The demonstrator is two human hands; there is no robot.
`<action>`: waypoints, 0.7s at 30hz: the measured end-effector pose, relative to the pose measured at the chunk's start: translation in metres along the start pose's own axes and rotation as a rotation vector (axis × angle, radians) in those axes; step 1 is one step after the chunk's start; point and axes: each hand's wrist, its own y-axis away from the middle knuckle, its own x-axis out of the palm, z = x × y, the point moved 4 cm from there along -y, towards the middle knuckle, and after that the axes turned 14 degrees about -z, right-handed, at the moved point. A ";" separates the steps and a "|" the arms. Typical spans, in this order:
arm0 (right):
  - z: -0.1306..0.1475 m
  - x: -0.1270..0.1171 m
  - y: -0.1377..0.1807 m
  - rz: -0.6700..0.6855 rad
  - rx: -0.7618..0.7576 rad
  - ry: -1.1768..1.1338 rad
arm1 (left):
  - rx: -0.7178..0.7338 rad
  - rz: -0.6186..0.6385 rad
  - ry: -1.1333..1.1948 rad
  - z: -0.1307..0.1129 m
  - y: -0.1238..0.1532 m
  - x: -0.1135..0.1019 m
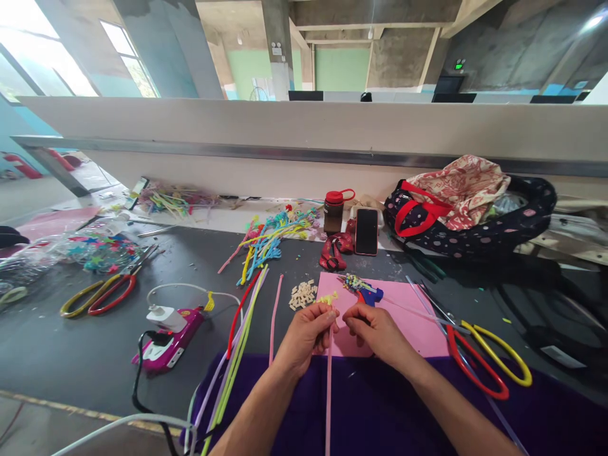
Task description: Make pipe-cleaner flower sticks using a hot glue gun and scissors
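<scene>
My left hand (306,335) is closed in a pinch around a pink pipe cleaner (329,399), which hangs straight down over the dark purple cloth (380,405). Small yellow curled pieces (327,297) show just above those fingertips. To the right, a short gap away, my right hand (377,329) has its fingers curled together; whatever they may hold is hidden. Behind it a blue glue gun (370,294) with a bead-covered nozzle rests on a pink sheet (413,323). A small pile of short wooden pegs (303,295) lies beyond my left hand.
Long pipe cleaners (244,323) lie at left, near a magenta power strip (168,345) with cords. Scissors lie on the left (104,294) and other scissors on the right (489,354). Farther back are finished twisted stems (273,240), a bottle (334,212), a phone (367,231) and a fabric bag (465,209).
</scene>
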 end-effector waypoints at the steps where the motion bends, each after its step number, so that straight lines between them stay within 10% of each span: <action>1: 0.000 0.000 0.002 0.000 0.003 -0.007 | 0.001 -0.001 -0.003 0.000 0.000 0.000; 21: -0.033 -0.061 -0.012 -0.257 -0.068 0.501 | 0.027 -0.020 -0.027 0.000 -0.003 -0.004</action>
